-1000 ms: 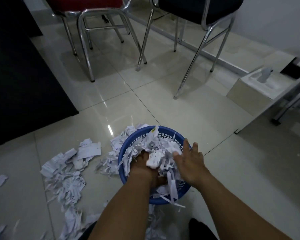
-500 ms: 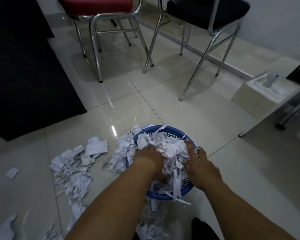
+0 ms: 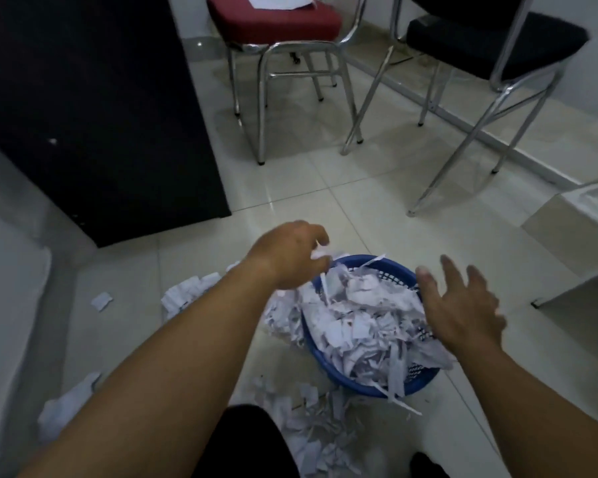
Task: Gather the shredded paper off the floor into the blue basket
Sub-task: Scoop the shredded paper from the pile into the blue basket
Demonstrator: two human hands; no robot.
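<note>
A round blue basket (image 3: 390,263) stands on the tiled floor, heaped with white shredded paper (image 3: 363,322) that spills over its rim. My left hand (image 3: 287,257) hovers above the basket's far left rim, fingers curled and apart, with a strip or two of paper clinging near the fingertips. My right hand (image 3: 463,305) is raised over the right rim, palm down, fingers spread and holding nothing. More loose shreds (image 3: 321,432) lie on the floor in front of the basket and others (image 3: 187,291) left of it, partly hidden by my left forearm.
A black cabinet (image 3: 94,125) stands at the left. A red-seated chrome chair (image 3: 273,25) and a black-seated one (image 3: 491,39) stand behind the basket. A beige box (image 3: 567,229) sits at the right. Stray scraps (image 3: 101,300) lie at the left.
Both hands have lifted out of the paper in the basket and opened. The left moved up and away, the right rose off the rim. The camera tilted and shifted.
</note>
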